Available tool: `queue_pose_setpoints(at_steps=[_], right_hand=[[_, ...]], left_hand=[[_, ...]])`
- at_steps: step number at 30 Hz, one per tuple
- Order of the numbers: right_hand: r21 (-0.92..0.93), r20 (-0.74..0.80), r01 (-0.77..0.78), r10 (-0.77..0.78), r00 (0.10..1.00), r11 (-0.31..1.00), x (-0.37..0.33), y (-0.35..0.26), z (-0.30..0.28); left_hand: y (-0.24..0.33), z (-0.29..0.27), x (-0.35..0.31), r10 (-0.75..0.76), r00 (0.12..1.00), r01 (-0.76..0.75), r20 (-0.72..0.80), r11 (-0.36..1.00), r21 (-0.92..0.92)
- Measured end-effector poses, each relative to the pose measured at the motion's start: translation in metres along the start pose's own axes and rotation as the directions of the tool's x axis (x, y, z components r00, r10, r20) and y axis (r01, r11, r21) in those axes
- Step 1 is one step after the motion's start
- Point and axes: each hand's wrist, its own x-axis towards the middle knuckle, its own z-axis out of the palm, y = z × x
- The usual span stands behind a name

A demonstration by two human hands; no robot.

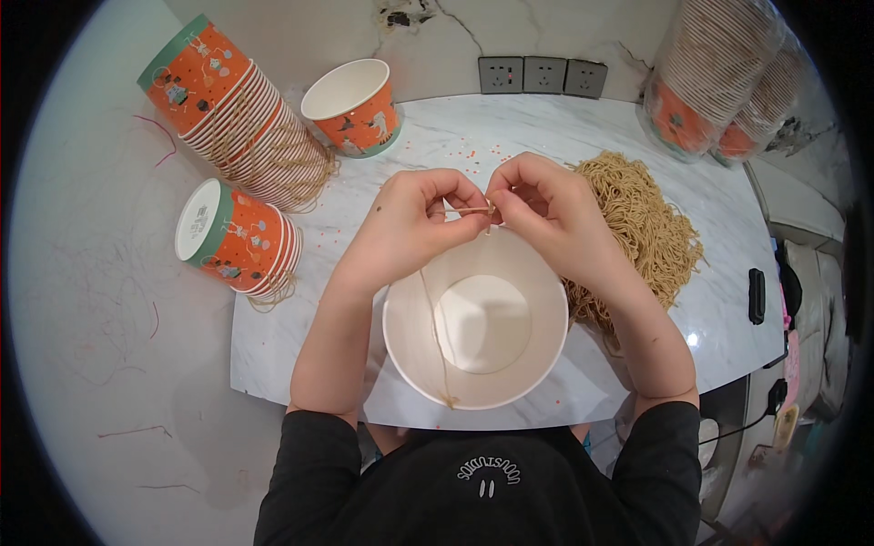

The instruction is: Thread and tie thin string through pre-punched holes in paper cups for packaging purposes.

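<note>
A large white paper bucket (482, 323) stands near the table's front edge, its open mouth toward me. Both hands meet over its far rim. My left hand (414, 214) pinches a thin tan cord (435, 318), which runs down across the bucket's inside to the near rim. My right hand (542, 209) is closed on the same cord at the far rim, where a small knot or loop shows between the fingertips. Right of the bucket, beside my right forearm, lies a big heap of tan cord (642, 232).
Nested orange-and-green paper buckets (246, 118) lean at the left, strung with cord, above a shorter stack (241, 238). One bucket (355, 109) stands at the back. Bagged buckets (706, 77) stand far right. A black object (757, 297) lies near the right edge. Wall sockets (543, 76) sit behind.
</note>
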Motion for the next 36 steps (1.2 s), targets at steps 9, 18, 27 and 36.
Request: queue_pose_setpoints(at_steps=[9,18,27,36], right_hand=[[0.156,0.118,-0.126,0.108,0.987,0.980,0.005,0.008,-0.004],[-0.101,0.198,-0.204,0.220,0.955,0.974,0.003,-0.011,-0.011],[0.035,0.027,-0.119,0.118,0.993,0.992,0.005,0.000,-0.013],[0.010,0.024,-0.071,0.071,0.997,0.997,0.002,0.002,-0.007]], left_hand=[[-0.013,0.002,0.006,0.023,1.000,-0.023,-0.006,0.993,-0.114],[0.000,0.001,0.001,-0.035,0.999,0.035,0.003,0.999,-0.015],[-0.009,0.008,0.003,0.004,1.000,-0.004,0.003,0.999,-0.037],[-0.010,0.007,0.004,0.031,0.999,-0.032,-0.039,0.998,-0.046]])
